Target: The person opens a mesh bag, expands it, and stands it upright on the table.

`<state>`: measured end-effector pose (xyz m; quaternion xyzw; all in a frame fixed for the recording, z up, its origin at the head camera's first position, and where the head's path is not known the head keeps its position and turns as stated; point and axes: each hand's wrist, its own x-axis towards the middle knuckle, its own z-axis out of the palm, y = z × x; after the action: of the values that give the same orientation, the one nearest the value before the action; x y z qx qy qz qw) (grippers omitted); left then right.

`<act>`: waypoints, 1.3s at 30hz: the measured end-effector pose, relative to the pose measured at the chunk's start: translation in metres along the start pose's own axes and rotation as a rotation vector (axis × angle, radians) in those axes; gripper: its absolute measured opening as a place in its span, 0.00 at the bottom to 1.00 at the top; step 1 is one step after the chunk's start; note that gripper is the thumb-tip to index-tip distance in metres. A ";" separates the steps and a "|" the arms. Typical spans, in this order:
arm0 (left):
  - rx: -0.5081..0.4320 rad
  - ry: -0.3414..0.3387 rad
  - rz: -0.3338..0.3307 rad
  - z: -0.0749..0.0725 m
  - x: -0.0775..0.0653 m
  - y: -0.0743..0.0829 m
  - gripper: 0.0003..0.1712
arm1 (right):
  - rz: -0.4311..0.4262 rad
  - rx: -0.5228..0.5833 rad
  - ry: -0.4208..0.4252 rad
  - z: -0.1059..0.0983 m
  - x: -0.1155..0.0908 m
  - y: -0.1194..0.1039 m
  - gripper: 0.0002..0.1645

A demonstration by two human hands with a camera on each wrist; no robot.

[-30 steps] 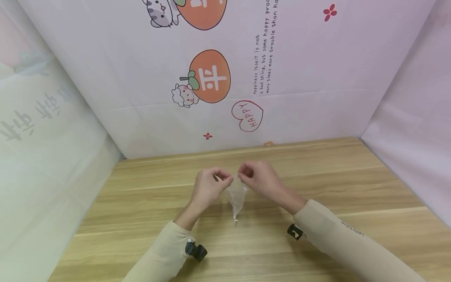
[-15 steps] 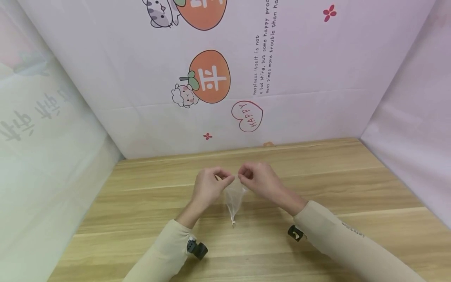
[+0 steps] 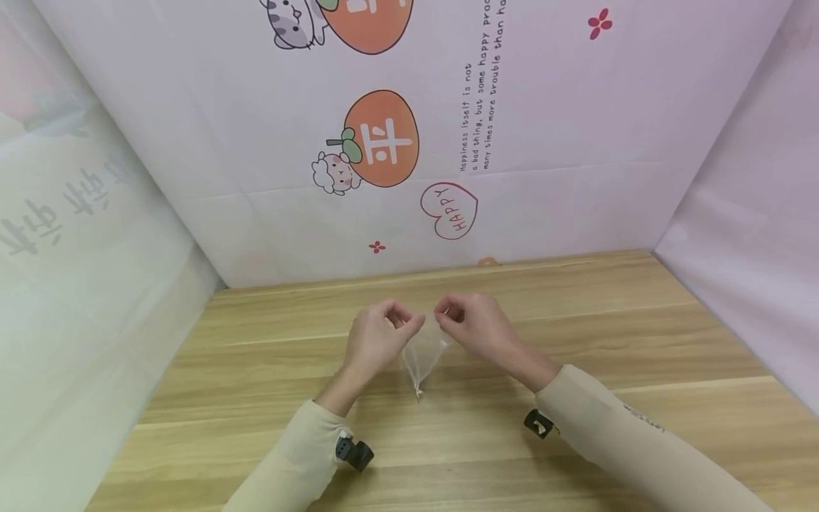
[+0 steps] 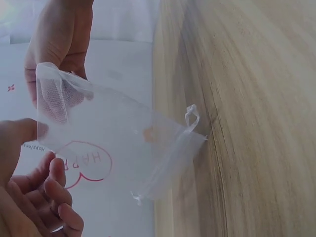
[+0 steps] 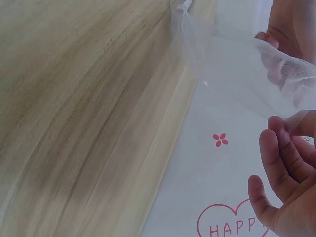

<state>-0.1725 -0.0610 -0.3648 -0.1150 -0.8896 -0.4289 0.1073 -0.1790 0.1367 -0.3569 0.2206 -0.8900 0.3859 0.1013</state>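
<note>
A sheer white drawstring bag [image 3: 424, 355] hangs between the two hands, over the wooden table. Its drawstring end, with small cord loops, points downward in the head view and looks gathered to a narrow tip. My left hand [image 3: 377, 338] holds one upper corner between thumb and fingers; in the left wrist view the left thumb [image 4: 24, 132] touches the mesh. At the opposite corner my right hand [image 3: 480, 327] pinches the fabric, its fingertips [image 5: 279, 126] showing at the bag's edge in the right wrist view. Through the mesh the bag [image 4: 118, 123] shows nothing inside.
The wood-grain table [image 3: 256, 398] stretches under both hands. A white printed sheet [image 3: 544, 142] with orange fruit drawings and a red heart stands behind it, and pale sheets hang at both sides. Small black cameras [image 3: 355, 453] sit at the cream sleeves.
The bag's lower tip has swung left and risen slightly, and its upper part looks wider. The left hand has shifted a little left; the right hand stays nearly in place.
</note>
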 end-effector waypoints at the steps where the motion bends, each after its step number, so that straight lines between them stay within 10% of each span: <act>1: 0.002 -0.014 -0.018 -0.001 -0.001 0.000 0.16 | 0.002 0.006 0.007 -0.001 0.000 0.000 0.02; 10: -0.067 -0.236 -0.057 -0.003 -0.004 -0.001 0.25 | 0.031 0.082 0.060 -0.003 0.000 -0.003 0.02; 23: -0.216 -0.157 -0.064 -0.004 -0.001 -0.005 0.15 | 0.199 0.356 -0.162 -0.011 -0.001 0.004 0.11; 31: -0.253 -0.267 -0.181 0.000 -0.006 -0.006 0.38 | 0.283 0.399 -0.129 -0.011 0.000 0.002 0.07; 39: -0.376 -0.255 -0.161 0.008 -0.004 -0.003 0.21 | 0.296 0.398 -0.106 -0.008 0.002 -0.002 0.06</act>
<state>-0.1704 -0.0569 -0.3732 -0.1150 -0.8066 -0.5762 -0.0637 -0.1798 0.1412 -0.3497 0.1234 -0.8232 0.5521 -0.0488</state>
